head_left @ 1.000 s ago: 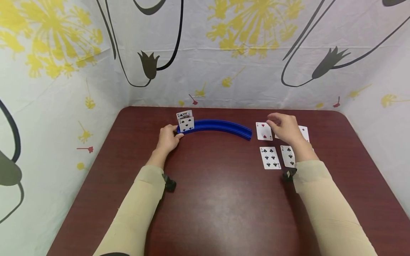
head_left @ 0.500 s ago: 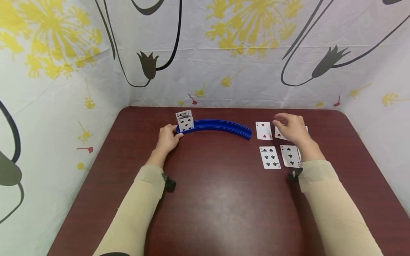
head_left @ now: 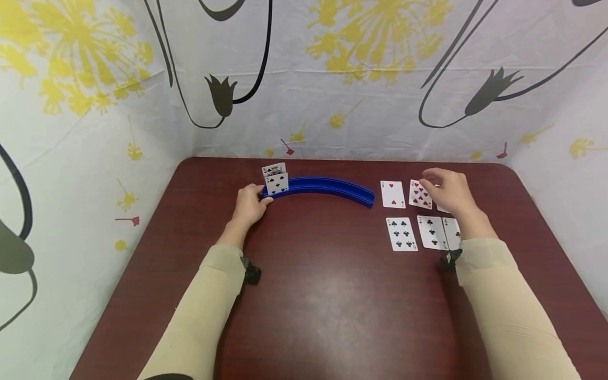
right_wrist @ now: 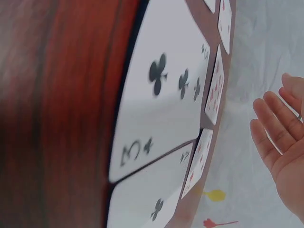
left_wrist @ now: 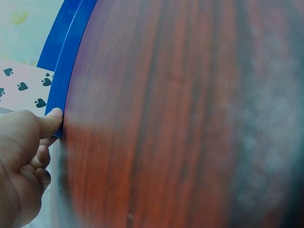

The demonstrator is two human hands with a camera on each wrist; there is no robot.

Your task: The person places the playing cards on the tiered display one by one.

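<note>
My left hand [head_left: 249, 205] grips the left end of a blue curved card holder [head_left: 328, 186], its thumb on the near side. In the left wrist view, the thumb presses on the holder [left_wrist: 61, 80] beside a spade card [left_wrist: 23, 88]. That spade card [head_left: 277, 184] stands in the holder with a king [head_left: 273, 169] behind it. Above the playing cards on the right hovers my right hand [head_left: 448, 190], fingers loosely bent and holding nothing. Nearest to it lies a many-hearts card [head_left: 420, 194]; the hand partly covers another card [head_left: 443, 207].
A two of hearts [head_left: 392, 195] lies face up right of the holder. The nearer row has a six of clubs [head_left: 401, 234], a three of clubs [head_left: 432, 233] and another club card [head_left: 451, 232]. A patterned cloth [head_left: 380, 105] hangs behind the brown table [head_left: 328, 295].
My right hand has moved right over the cards, uncovering the many-hearts card and the club card beside the three. The left hand, holder and standing cards have stayed put.
</note>
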